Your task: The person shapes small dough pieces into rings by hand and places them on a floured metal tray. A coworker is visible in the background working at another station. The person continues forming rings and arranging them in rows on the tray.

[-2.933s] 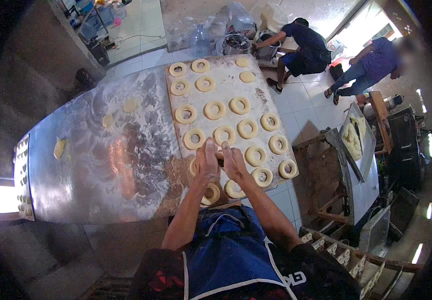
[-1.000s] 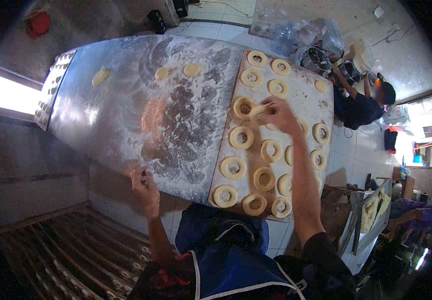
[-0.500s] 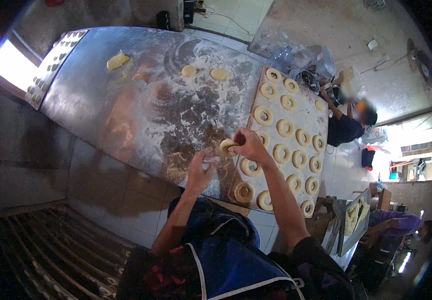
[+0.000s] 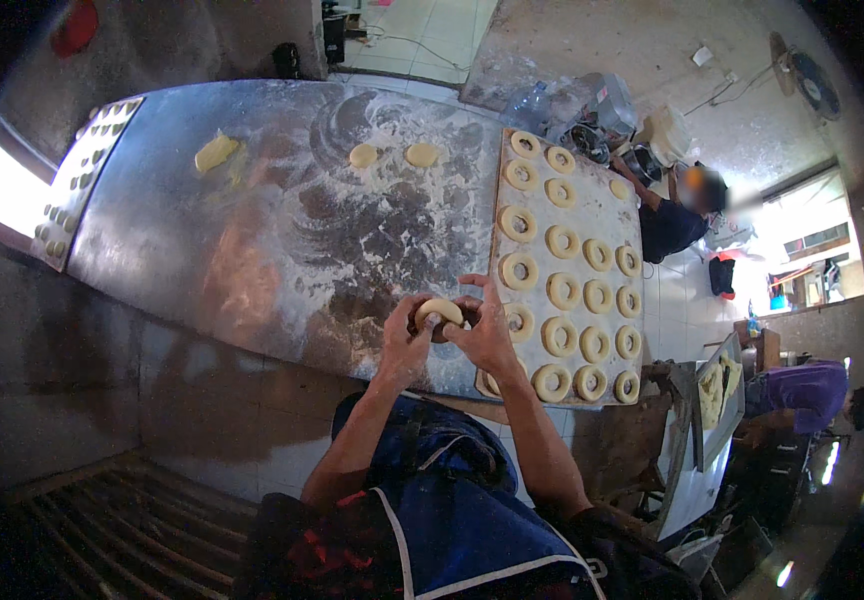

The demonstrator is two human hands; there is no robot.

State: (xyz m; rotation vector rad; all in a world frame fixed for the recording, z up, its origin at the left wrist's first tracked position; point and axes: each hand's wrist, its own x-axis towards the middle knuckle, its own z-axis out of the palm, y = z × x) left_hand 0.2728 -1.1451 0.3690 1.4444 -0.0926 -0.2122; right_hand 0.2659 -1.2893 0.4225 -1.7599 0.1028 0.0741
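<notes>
A pale dough ring (image 4: 439, 309) is held between both my hands, above the floured table near its front edge. My left hand (image 4: 407, 335) grips its left side, with the thumb at the hole. From the right, my right hand (image 4: 484, 335) closes thumb and finger on the ring, while another finger sticks up. Just right of my hands lies a board (image 4: 577, 215) with rows of dough rings (image 4: 562, 291). My right forearm passes over its near left corner and partly hides a ring there.
Two flat dough rounds (image 4: 422, 155) and a yellow dough lump (image 4: 216, 153) lie on the metal table (image 4: 152, 210). A tray of small pieces (image 4: 87, 170) is at the far left. One person (image 4: 680, 215) works beyond the board, another (image 4: 802, 395) at right. A slatted rack (image 4: 142, 530) stands lower left.
My left hand has moved up to the dough ring and now grips it together with my right hand. The ring has shifted slightly left and down, and the view has turned a little.
</notes>
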